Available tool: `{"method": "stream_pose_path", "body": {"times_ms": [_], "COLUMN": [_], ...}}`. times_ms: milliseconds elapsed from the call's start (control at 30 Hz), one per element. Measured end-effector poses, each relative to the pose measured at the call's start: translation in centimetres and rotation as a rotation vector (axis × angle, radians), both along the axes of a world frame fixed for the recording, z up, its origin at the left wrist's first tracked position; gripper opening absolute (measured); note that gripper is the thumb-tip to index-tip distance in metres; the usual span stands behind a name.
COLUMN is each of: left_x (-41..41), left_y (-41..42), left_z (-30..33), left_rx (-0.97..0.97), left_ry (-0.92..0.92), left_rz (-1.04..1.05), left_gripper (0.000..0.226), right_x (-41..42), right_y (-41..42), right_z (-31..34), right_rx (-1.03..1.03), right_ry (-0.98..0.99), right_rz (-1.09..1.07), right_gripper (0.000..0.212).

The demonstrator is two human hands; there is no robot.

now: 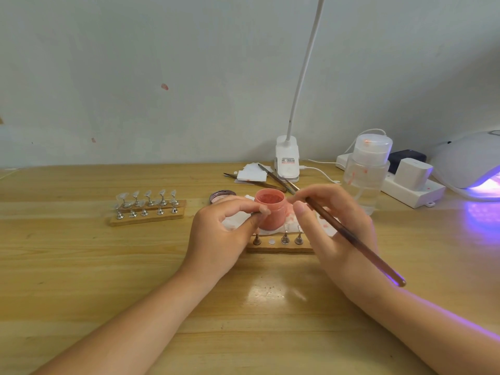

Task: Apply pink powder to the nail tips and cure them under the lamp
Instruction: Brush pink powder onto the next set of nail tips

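Observation:
An open jar of pink powder (271,212) stands on a white, pink-stained tissue (238,221) at the table's middle. My left hand (221,236) pinches something small, a nail tip holder by the look of it, right beside the jar. My right hand (334,223) grips a long brown brush (357,240), its bristle end pointing toward the jar's mouth. Just in front of the jar lies a wooden stand (278,249) with three metal holders and one bare slot. A second wooden stand (147,209) with several clear nail tips sits to the left. The curing lamp (470,163) glows violet at the far right.
The jar's lid (220,197) lies behind my left hand. A clear pump bottle (366,171) stands right of the jar. Behind are a white clip lamp (287,163), tweezers and tools on white pads (254,174), and a power strip (411,188) with plugs.

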State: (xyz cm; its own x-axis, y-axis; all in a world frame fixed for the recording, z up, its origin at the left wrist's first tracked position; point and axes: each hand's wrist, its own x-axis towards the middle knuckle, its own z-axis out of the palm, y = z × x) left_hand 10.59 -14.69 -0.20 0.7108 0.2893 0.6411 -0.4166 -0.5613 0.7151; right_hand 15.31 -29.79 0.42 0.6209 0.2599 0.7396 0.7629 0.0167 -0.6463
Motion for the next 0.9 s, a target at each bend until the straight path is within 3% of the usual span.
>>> {"method": "stream_pose_path", "body": {"times_ms": [333,433,567,900], "left_x": [-0.5,-0.5,-0.5,-0.2], "left_y": [-0.7,-0.7,-0.7,0.1], "left_z": [0.3,0.2,0.3,-0.2], "left_rx": [-0.032,-0.044,-0.028,0.098], "left_ry": [0.048,0.048,0.059,0.266], "left_rz": [-0.088,-0.113,-0.117,-0.054], "left_gripper": [0.012,0.018,0.014,0.041], "right_x": [0.1,0.6,0.9,1.7], "right_y": [0.5,0.7,0.8,0.5], "right_z": [-0.3,-0.8,-0.9,-1.5], "right_rx": [-0.145,-0.189,-0.194,-0.255], "right_ry": [-0.086,-0.09,-0.147,-0.056], "right_rz": [0.038,-0.001,-0.021,-0.034], "right_gripper": [0.007,0.024,0.024,0.021]}}
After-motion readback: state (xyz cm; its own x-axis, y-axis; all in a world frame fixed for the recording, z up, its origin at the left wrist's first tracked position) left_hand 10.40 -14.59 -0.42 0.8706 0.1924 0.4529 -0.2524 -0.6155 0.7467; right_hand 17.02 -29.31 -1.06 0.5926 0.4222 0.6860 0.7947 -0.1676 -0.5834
